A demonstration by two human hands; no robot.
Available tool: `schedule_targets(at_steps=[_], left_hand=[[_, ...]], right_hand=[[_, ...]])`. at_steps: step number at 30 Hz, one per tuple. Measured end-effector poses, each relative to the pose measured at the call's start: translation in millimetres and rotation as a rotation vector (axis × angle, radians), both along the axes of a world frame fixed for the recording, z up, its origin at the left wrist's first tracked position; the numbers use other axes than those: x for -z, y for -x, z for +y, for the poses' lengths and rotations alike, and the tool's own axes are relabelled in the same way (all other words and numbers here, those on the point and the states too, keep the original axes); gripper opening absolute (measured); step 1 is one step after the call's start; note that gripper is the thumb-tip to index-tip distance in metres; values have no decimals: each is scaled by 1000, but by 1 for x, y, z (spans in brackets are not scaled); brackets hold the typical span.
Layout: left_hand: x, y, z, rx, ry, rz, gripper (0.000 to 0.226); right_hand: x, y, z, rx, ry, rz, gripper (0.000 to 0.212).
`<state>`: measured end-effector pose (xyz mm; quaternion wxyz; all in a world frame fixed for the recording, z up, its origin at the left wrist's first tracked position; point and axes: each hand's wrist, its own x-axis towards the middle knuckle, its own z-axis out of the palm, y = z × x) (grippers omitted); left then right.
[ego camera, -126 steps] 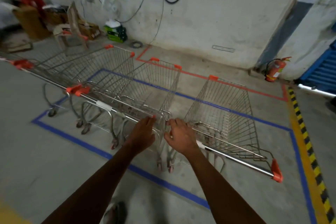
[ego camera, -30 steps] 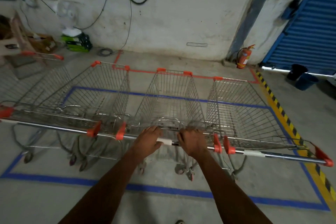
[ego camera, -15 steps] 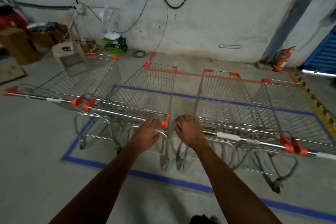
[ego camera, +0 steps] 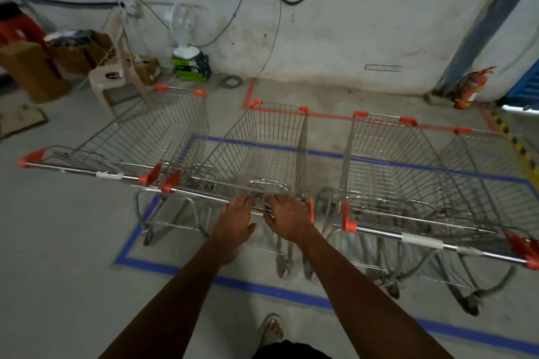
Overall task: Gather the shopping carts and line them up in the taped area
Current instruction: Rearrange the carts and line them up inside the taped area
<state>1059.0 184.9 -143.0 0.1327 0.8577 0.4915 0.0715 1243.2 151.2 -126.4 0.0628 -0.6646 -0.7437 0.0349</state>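
Note:
Several wire shopping carts with orange corner caps stand side by side across the blue tape rectangle (ego camera: 137,256). The leftmost cart (ego camera: 163,131) sits partly outside the tape's left edge. Both hands are on the steel handle of the second cart (ego camera: 262,151): my left hand (ego camera: 237,220) and my right hand (ego camera: 287,217) curl over its bar close together, near its right end cap. A small gap separates this cart from the third cart (ego camera: 388,163). The fourth cart (ego camera: 490,175) is pressed against the third at the right edge.
Red tape (ego camera: 248,96) marks a line on the floor behind the carts. A plastic chair (ego camera: 116,73), cardboard boxes (ego camera: 32,67) and a fan (ego camera: 185,29) stand by the back wall at left. A fire extinguisher (ego camera: 469,87) stands at right, by yellow-black striping (ego camera: 522,151).
My right hand left the third cart's handle and joined my left hand on the second cart's handle. The gap between the second and third carts has widened.

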Motion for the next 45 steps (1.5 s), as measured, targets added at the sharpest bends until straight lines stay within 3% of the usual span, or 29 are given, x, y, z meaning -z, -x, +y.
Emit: schedule_targets(at_steps=[7,11,15,18,23,31,38,45], left_hand=[[9,16,65,164,-39,154,28],[17,40,95,217,-5,210,22],[20,62,111,279,-47,189,24],[23,85,125,192,-94,265,40],[26,102,133,175,-135,307,32],[21,69,112,227,-115,223,30],[20,41,100,218,-140,192,26],[19,27,97,200,-131,182,26]], right_hand=[[22,29,52,-42,115,81,36],[34,41,59,-20,169,54,36],[32,49,53,101,112,4,52],[30,56,47,167,32,1,73],[29,62,37,254,-21,1,81],[34,29,19,279,-98,-76,75],[30,1,6,303,-26,8,86],[35,-14,6,289,-33,46,76]])
